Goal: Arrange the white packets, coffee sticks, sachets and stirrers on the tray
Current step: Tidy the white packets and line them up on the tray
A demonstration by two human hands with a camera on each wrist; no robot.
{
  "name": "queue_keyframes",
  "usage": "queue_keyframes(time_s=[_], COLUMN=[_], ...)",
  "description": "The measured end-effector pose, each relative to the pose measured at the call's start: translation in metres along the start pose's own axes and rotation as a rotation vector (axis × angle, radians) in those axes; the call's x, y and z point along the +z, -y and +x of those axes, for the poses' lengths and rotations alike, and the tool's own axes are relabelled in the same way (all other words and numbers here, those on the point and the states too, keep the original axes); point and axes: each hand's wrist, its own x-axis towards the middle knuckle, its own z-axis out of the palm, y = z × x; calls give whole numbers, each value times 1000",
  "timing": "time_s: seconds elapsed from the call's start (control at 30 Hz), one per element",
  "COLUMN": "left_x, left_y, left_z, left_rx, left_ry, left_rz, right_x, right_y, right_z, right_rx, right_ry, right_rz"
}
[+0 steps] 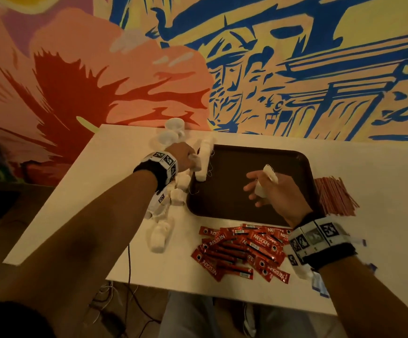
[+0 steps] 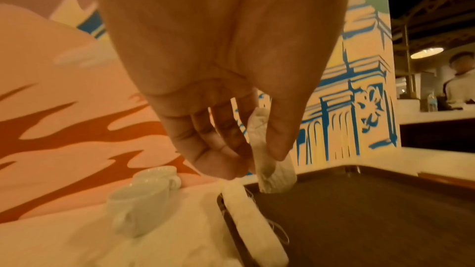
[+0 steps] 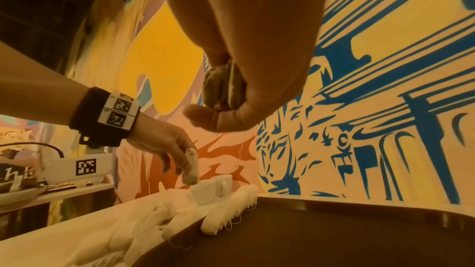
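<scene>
A dark brown tray (image 1: 242,191) lies on the white table, with a row of white packets (image 1: 204,159) standing along its left rim. My left hand (image 1: 185,158) pinches one white packet (image 2: 267,161) between thumb and fingers just above that row (image 2: 250,216). My right hand (image 1: 273,189) hovers over the tray's middle and holds another white packet (image 1: 267,178), seen bunched between thumb and fingers (image 3: 223,88) in the right wrist view. Loose white packets (image 1: 164,215) lie left of the tray. Red coffee sticks (image 1: 242,250) are piled in front of it, and red stirrers (image 1: 334,193) lie at its right.
Two small white cups (image 1: 171,132) stand at the table's back edge by the painted wall, close behind my left hand. Cables (image 1: 129,289) hang below the table's front edge. A person (image 2: 460,80) stands far off behind a counter.
</scene>
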Motion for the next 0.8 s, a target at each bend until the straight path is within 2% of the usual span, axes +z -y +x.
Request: queue_keyframes(time_s=[0.3, 0.57, 0.8], left_x=[62, 59, 58], left_y=[10, 15, 12], left_z=[47, 72, 72], left_rx=[-26, -12, -12], left_ry=[235, 119, 66], left_rz=[117, 164, 187], right_x=[-3, 7, 14], right_y=[-23, -28, -30], right_z=[25, 41, 44], right_rx=[25, 58, 71], right_ry=[-28, 5, 24], right_rz=[-44, 13, 52])
